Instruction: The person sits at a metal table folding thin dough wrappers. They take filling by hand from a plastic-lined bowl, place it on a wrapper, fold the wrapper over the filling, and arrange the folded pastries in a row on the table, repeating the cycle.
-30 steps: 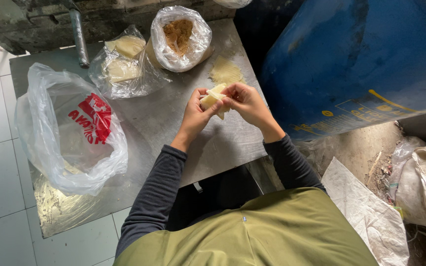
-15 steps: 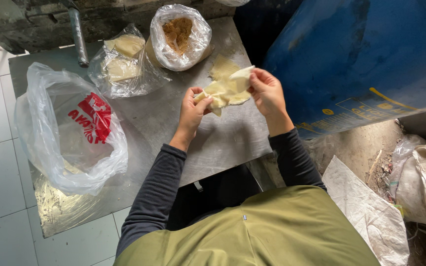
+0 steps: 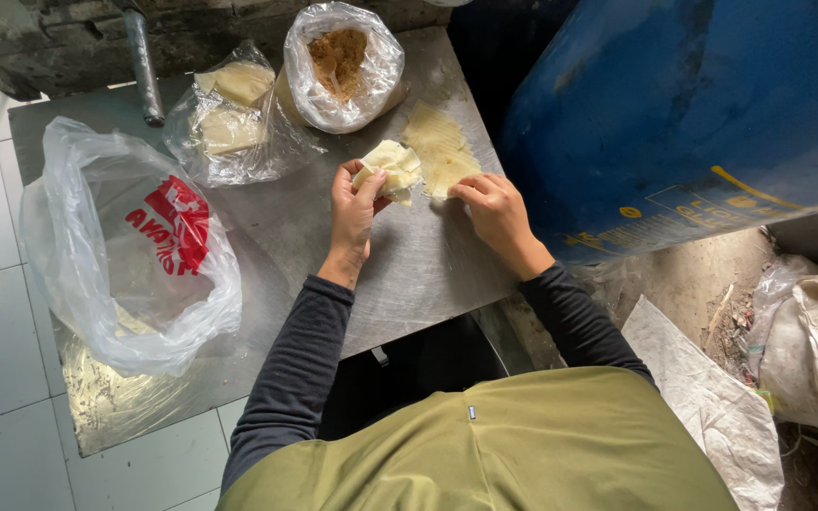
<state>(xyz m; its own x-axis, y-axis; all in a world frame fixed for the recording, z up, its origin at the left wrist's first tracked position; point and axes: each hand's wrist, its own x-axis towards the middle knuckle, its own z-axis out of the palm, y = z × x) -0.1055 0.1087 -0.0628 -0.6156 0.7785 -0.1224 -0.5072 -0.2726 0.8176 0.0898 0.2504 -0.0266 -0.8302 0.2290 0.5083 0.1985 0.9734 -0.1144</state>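
My left hand [image 3: 352,203] holds a small stack of pale yellow dough sheets [image 3: 392,167] just above the grey metal table [image 3: 409,274]. My right hand [image 3: 489,203] presses its fingertips on a single pale sheet [image 3: 439,151] that lies flat on the table beside the stack. Behind them stands a clear plastic bag of brown crumbly filling [image 3: 341,59], open at the top. To its left lies another clear bag with pale dough sheets [image 3: 229,109] inside.
A large white plastic bag with a red print [image 3: 134,255] sits on the table's left part. A big blue barrel [image 3: 693,114] stands close on the right. A grey metal pipe [image 3: 142,61] lies at the back. White sacks [image 3: 807,350] lie on the ground at right.
My right hand peeled one sheet off the stack, carried it right and laid it flat on the table. My left hand kept the stack and stayed in place.
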